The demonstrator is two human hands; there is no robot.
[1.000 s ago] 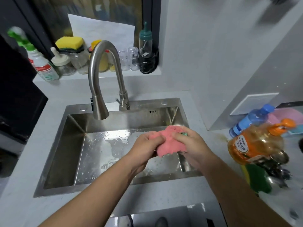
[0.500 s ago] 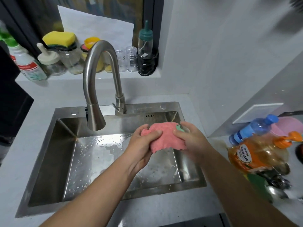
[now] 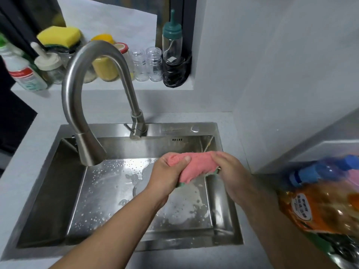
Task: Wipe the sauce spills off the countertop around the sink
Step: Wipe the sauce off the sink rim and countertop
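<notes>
Over sink (image 3: 167, 129), cloth (image 3: 194, 165) now longer roll (L hand (image 3: 165, 178), R hand (image 3: 234, 174): grip round it)

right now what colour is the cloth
The cloth is pink with a green edge, head view.

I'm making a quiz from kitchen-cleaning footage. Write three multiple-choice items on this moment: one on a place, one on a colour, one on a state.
1. Where is the pink cloth? A on the window ledge; B above the sink; C on the counter left of it.
2. What colour is the sponge atop the jar? A blue; B white; C yellow.
3. How is the cloth held? A the left hand and right hand both grip it; B one hand only; C it lies loose.

Answers: 1 B, it is held over the sink's wet bottom. 2 C, the sponge's top is bright yellow. 3 A, fingers of both hands curl round its ends.
</notes>
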